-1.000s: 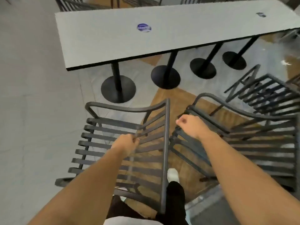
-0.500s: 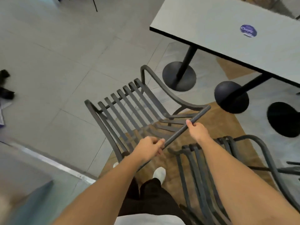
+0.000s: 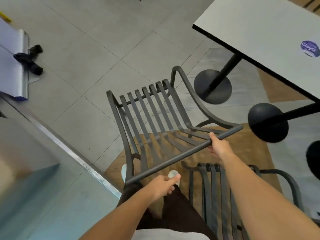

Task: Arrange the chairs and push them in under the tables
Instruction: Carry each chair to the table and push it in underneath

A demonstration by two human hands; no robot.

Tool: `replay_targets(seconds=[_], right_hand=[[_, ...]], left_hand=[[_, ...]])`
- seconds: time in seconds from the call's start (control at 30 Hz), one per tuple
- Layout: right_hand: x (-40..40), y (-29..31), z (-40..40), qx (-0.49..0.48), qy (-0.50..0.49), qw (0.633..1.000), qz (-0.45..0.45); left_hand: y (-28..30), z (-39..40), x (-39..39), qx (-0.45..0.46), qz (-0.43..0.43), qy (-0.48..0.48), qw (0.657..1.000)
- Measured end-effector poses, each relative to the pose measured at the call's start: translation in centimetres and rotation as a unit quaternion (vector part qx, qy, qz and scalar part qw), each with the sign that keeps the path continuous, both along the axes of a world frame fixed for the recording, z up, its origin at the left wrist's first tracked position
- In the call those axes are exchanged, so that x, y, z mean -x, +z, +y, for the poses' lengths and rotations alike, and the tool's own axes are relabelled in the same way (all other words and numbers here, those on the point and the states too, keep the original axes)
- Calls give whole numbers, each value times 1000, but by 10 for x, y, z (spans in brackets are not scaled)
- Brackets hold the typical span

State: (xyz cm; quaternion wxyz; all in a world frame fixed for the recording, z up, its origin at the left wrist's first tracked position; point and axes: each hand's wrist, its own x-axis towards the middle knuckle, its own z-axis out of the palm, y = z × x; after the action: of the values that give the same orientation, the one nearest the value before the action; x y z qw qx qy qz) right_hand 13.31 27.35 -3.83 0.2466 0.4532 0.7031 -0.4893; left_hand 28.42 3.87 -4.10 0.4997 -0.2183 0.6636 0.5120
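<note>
Steering a slatted chair (image 3: pixel 155 122) by its top rail toward the worktop (image 3: pixel 259 32).

Both hands are on the backrest rail: the right hand (image 3: pixel 219 148) curls round it near the far end, while the left hand (image 3: pixel 162 185) sits at the near end, fingers bent under the bar, grip likely but not fully visible. Arms reach forward, the right further out. The chair stands on the floor just short of the worktop's pedestal bases (image 3: pixel 212 86), angled away. Best to swing it square first, then push evenly, clearing the second chair (image 3: pixel 218 196) alongside.
</note>
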Motion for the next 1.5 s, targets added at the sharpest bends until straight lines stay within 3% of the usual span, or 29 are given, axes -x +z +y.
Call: replay_targets(seconds=[0.1,0.17,0.23,0.33,0.4,0.47,0.57,0.63,0.77,1.07,1.5], right_hand=[[11,-6,9,55,-47,997,-3],[19,-5,14,88,-91,992,-4],[28,-3,17,127,-148,981,5],[38,0,16,160,-216,963,16],[40,0,14,157,-237,959,20],[41,-3,12,142,-245,959,16],[42,-6,12,135,-250,959,7],[43,-7,12,125,-246,961,3],[40,-8,6,113,-248,962,0],[19,-13,-37,116,-320,940,-4],[-19,-15,-115,106,-521,847,9]], left_hand=[[5,8,-15,-19,-52,192,980],[2,15,-22,-57,-89,356,929],[0,23,-22,-117,-89,529,836],[-3,22,-6,-136,-55,742,654],[-7,17,7,-136,-46,818,557],[-11,16,18,-126,-62,856,497],[-14,17,31,-98,-97,891,433],[-14,18,36,-82,-113,900,412],[-18,5,37,-73,-114,891,434],[-36,-73,60,-70,-98,822,557],[-36,-174,137,-50,-111,679,724]])
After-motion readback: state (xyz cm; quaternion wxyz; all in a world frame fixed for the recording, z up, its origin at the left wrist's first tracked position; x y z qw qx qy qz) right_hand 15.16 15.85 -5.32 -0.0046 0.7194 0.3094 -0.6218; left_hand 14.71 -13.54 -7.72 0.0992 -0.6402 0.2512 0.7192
